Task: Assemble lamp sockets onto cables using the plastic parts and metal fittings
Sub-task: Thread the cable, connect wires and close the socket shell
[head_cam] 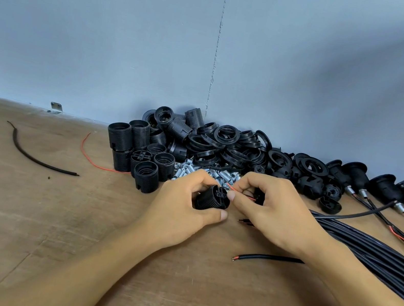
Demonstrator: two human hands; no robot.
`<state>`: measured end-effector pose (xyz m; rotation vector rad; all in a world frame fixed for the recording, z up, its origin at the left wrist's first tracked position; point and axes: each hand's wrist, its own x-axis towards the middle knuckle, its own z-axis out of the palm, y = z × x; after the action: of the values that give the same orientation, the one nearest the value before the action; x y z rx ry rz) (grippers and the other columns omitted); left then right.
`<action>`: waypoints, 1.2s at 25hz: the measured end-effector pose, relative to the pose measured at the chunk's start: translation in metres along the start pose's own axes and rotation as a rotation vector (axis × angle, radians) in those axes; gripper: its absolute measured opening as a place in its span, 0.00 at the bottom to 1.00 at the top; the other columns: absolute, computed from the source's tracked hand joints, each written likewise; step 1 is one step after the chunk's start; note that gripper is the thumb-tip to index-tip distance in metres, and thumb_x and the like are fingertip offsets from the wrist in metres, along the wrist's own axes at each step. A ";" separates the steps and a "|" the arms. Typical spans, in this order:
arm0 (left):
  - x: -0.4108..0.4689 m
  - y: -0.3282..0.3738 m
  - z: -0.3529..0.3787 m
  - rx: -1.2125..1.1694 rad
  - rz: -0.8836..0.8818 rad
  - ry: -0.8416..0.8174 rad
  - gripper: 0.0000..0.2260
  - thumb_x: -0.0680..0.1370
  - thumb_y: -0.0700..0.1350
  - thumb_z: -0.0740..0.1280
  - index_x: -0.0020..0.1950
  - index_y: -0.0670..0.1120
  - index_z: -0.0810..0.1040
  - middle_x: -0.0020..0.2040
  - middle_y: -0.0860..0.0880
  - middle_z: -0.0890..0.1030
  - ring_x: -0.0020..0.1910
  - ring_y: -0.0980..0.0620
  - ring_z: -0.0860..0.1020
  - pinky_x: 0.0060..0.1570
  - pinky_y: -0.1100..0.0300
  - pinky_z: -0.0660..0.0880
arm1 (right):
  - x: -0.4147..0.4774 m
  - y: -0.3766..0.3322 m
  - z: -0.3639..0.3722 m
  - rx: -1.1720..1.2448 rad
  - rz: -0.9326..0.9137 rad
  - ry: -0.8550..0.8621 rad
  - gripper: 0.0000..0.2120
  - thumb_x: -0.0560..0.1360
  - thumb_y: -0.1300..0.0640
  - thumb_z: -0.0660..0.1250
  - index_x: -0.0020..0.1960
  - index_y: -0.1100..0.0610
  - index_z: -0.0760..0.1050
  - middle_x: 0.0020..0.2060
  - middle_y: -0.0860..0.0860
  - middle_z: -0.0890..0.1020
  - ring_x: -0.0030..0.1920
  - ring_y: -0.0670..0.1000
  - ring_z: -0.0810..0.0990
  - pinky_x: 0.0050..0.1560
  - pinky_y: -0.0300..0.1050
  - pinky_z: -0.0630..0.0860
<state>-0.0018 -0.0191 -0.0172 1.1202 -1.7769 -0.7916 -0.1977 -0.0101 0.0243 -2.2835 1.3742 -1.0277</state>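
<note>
we record soft, even, moderately bright light. a broad diffuse shadow darkens the wall (pixel 369 88) at the right. the bench (pixel 11 200) edge bows from wide-angle distortion; fine detail is slightly soft.

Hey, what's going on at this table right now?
A person is wiring a lamp socket. The left hand grips a black threaded socket body, and the right hand pinches a thin red wire at its end. Behind are piled spare socket bodies, rings and metal fittings; finished sockets on cables lie at the right.
</note>
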 end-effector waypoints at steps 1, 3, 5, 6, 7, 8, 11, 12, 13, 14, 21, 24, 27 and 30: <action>0.000 0.000 0.000 -0.001 0.002 0.001 0.15 0.70 0.46 0.80 0.53 0.56 0.81 0.49 0.60 0.86 0.48 0.64 0.83 0.52 0.62 0.76 | 0.000 0.000 0.000 -0.017 -0.005 -0.001 0.08 0.77 0.55 0.71 0.39 0.50 0.78 0.30 0.44 0.76 0.32 0.41 0.72 0.36 0.31 0.67; 0.000 0.000 0.000 -0.006 0.006 0.005 0.15 0.70 0.46 0.80 0.52 0.56 0.81 0.48 0.60 0.86 0.48 0.64 0.83 0.52 0.63 0.75 | 0.000 -0.001 0.001 -0.064 -0.009 -0.001 0.08 0.77 0.55 0.71 0.39 0.51 0.77 0.29 0.45 0.75 0.32 0.42 0.72 0.34 0.32 0.65; 0.000 0.001 0.001 0.009 0.022 0.006 0.15 0.70 0.45 0.80 0.52 0.56 0.81 0.48 0.60 0.86 0.48 0.64 0.83 0.51 0.64 0.75 | -0.001 -0.001 0.003 -0.095 -0.008 0.009 0.08 0.77 0.55 0.70 0.39 0.51 0.77 0.28 0.45 0.74 0.33 0.44 0.71 0.34 0.34 0.64; 0.001 0.001 0.002 0.021 0.034 0.008 0.15 0.70 0.45 0.80 0.52 0.55 0.81 0.47 0.60 0.86 0.47 0.64 0.83 0.50 0.64 0.75 | -0.001 -0.001 0.004 -0.098 -0.011 0.015 0.08 0.77 0.55 0.70 0.39 0.51 0.76 0.28 0.45 0.74 0.33 0.44 0.71 0.34 0.35 0.64; 0.001 0.002 0.002 0.032 0.045 0.010 0.15 0.70 0.45 0.80 0.52 0.55 0.81 0.47 0.60 0.86 0.47 0.63 0.83 0.50 0.65 0.75 | -0.001 -0.001 0.005 -0.099 -0.015 0.020 0.08 0.77 0.55 0.70 0.39 0.51 0.76 0.28 0.45 0.74 0.32 0.45 0.71 0.34 0.36 0.65; 0.000 0.003 0.002 0.044 0.056 0.011 0.14 0.70 0.45 0.80 0.52 0.55 0.81 0.46 0.59 0.86 0.46 0.63 0.83 0.49 0.65 0.75 | -0.001 0.000 0.006 -0.099 -0.019 0.024 0.08 0.77 0.55 0.69 0.39 0.51 0.76 0.28 0.46 0.74 0.32 0.45 0.70 0.34 0.35 0.64; -0.001 0.004 0.003 0.079 0.082 0.010 0.14 0.70 0.45 0.80 0.51 0.54 0.81 0.44 0.59 0.86 0.43 0.63 0.82 0.46 0.69 0.74 | 0.000 0.000 0.005 -0.090 -0.029 0.023 0.07 0.76 0.55 0.69 0.40 0.51 0.77 0.28 0.46 0.74 0.31 0.44 0.70 0.33 0.34 0.65; -0.002 0.005 0.003 0.084 0.085 0.011 0.14 0.70 0.44 0.80 0.51 0.54 0.81 0.44 0.59 0.86 0.43 0.64 0.81 0.45 0.71 0.72 | 0.000 0.000 0.004 -0.088 -0.037 0.018 0.07 0.76 0.55 0.70 0.40 0.51 0.77 0.28 0.45 0.74 0.31 0.44 0.70 0.33 0.33 0.65; -0.002 0.005 0.003 0.083 0.083 0.012 0.14 0.70 0.44 0.80 0.51 0.54 0.81 0.44 0.59 0.86 0.42 0.65 0.80 0.44 0.73 0.71 | 0.000 0.001 0.004 -0.089 -0.045 0.013 0.07 0.76 0.56 0.70 0.40 0.51 0.77 0.27 0.45 0.73 0.31 0.44 0.70 0.33 0.32 0.65; -0.002 0.005 0.003 0.077 0.078 0.013 0.14 0.70 0.44 0.80 0.51 0.53 0.81 0.44 0.59 0.86 0.42 0.66 0.80 0.44 0.74 0.70 | 0.000 0.000 0.004 -0.092 -0.051 0.009 0.07 0.76 0.56 0.70 0.39 0.51 0.77 0.27 0.45 0.73 0.31 0.44 0.70 0.34 0.31 0.65; -0.002 0.005 0.004 0.060 0.027 0.031 0.14 0.70 0.44 0.80 0.52 0.51 0.80 0.45 0.59 0.86 0.44 0.66 0.82 0.46 0.73 0.72 | -0.001 -0.001 0.007 -0.074 -0.022 0.034 0.08 0.76 0.57 0.70 0.39 0.51 0.76 0.26 0.45 0.72 0.31 0.43 0.70 0.34 0.32 0.66; -0.002 0.005 0.004 0.044 0.003 0.049 0.15 0.70 0.45 0.80 0.51 0.52 0.79 0.46 0.58 0.86 0.45 0.64 0.82 0.49 0.66 0.77 | -0.002 -0.001 0.005 0.012 0.036 0.035 0.06 0.77 0.56 0.71 0.41 0.51 0.79 0.29 0.45 0.76 0.31 0.41 0.71 0.35 0.32 0.68; -0.003 0.005 0.004 0.047 0.012 0.067 0.16 0.69 0.45 0.80 0.50 0.52 0.77 0.45 0.56 0.86 0.45 0.59 0.83 0.50 0.55 0.79 | -0.001 -0.001 -0.002 0.139 0.079 -0.034 0.06 0.77 0.55 0.72 0.41 0.50 0.80 0.30 0.44 0.77 0.31 0.40 0.72 0.36 0.33 0.69; -0.004 0.006 0.004 0.076 0.020 0.071 0.17 0.69 0.45 0.80 0.48 0.51 0.73 0.43 0.52 0.84 0.44 0.50 0.81 0.49 0.44 0.78 | -0.001 -0.002 -0.008 0.255 0.114 -0.127 0.06 0.76 0.55 0.73 0.40 0.50 0.81 0.29 0.43 0.77 0.31 0.43 0.72 0.34 0.35 0.71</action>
<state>-0.0068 -0.0133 -0.0150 1.1642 -1.7688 -0.6690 -0.2017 -0.0071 0.0306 -2.0246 1.2296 -0.9453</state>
